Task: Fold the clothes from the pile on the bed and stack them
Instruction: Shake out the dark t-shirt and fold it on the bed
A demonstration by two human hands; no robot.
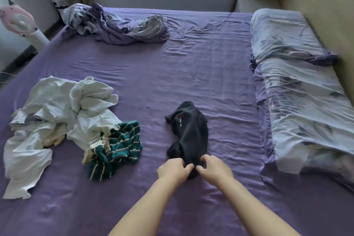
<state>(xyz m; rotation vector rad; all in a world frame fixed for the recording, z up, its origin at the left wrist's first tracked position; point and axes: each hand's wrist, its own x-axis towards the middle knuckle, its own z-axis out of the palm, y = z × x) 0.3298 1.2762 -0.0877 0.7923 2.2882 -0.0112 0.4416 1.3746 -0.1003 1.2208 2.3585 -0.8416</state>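
A crumpled black garment (pixel 188 132) with small white lettering lies lengthwise on the purple bed sheet (pixel 172 74). My left hand (pixel 173 169) and my right hand (pixel 215 167) both pinch its near edge, fingertips almost touching. To the left sits the pile: several rumpled white clothes (pixel 57 120) and a green striped garment (pixel 116 147) at its near right side.
A bunched purple and floral blanket (pixel 118 23) lies at the far left of the bed. Two floral pillows (pixel 298 86) run along the right side by the headboard. A charger cable (pixel 220 24) trails over the far sheet. A pink fan (pixel 19 21) stands off the bed's left.
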